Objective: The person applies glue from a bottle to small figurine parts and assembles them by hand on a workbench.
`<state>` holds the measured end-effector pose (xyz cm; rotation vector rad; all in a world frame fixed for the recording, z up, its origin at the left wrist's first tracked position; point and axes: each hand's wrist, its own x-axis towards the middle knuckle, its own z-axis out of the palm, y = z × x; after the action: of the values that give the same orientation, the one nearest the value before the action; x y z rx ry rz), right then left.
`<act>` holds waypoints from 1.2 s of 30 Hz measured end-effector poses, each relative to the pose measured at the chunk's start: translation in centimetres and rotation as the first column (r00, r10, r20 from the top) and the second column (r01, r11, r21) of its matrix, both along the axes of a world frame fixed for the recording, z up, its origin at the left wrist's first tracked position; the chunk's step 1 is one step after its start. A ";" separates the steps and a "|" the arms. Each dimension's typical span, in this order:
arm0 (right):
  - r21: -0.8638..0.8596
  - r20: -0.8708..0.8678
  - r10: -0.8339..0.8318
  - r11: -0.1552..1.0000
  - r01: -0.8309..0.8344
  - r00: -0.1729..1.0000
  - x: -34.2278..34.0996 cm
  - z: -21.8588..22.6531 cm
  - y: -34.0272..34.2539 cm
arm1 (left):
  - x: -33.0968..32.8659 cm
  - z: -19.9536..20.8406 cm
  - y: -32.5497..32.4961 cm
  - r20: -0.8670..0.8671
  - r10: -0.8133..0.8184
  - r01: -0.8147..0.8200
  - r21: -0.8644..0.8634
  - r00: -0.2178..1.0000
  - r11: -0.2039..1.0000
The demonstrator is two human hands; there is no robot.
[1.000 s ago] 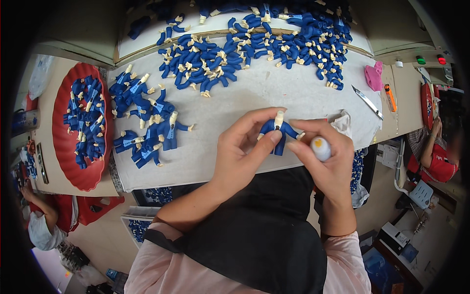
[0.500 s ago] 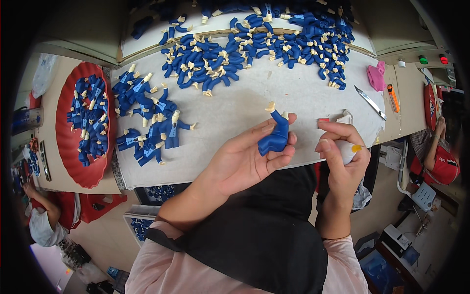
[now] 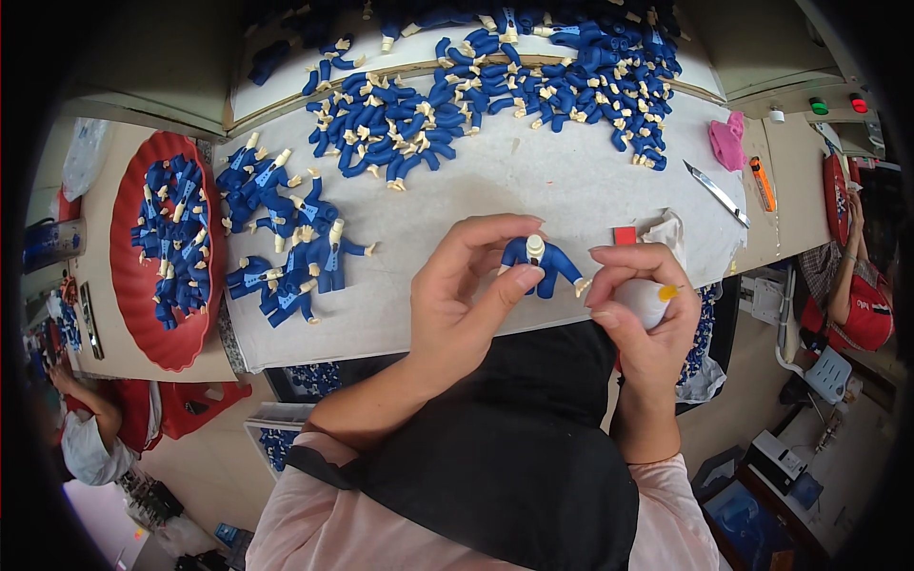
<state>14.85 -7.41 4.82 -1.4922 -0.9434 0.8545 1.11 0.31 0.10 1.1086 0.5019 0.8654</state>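
Observation:
A small blue doll torso [image 3: 543,262] with a cream neck stub is pinched between the thumb and fingers of my left hand [image 3: 466,290]. Its neck points up and one arm with a cream hand reaches toward my right hand [image 3: 652,328]. Curled in that right hand is a small white squeeze bottle [image 3: 644,303] with a yellow tip, which points to the right. The right thumb and fingertips are close to the doll's cream hand; whether they touch it I cannot tell. Several assembled blue torsos [image 3: 328,249] lie on the white-covered table [image 3: 400,328] to the left.
A red scalloped tray [image 3: 133,314] of blue torsos stands at the left. Loose blue arms [image 3: 400,124] are heaped at the back. Tweezers [image 3: 716,193], an orange cutter [image 3: 762,183], a pink cloth [image 3: 727,143] and a red block [image 3: 624,235] lie at the right. Other people work at both sides.
My left hand has turned the doll torso so its neck now faces up and one arm points right. My right hand, still holding the bottle, has come left toward it.

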 end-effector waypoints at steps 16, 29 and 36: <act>0.012 0.406 -0.033 0.999 0.030 0.913 -1.2 -0.6 1.1 | 0.7 -0.5 -0.2 -0.100 0.223 -0.185 0.295 0.970 0.937; 0.193 0.676 -0.092 0.980 -0.055 0.731 -1.7 -2.0 0.4 | 0.4 -0.1 0.3 0.440 -0.109 0.383 -0.601 0.891 0.702; 0.314 0.719 -0.143 0.940 -0.135 0.680 -1.7 -2.7 -0.2 | 0.4 -0.7 -0.1 0.562 -0.110 0.536 -0.687 0.820 0.491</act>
<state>13.18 -7.60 2.07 -1.5270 -1.5905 0.0053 1.55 0.26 -0.56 0.0645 0.2168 0.3922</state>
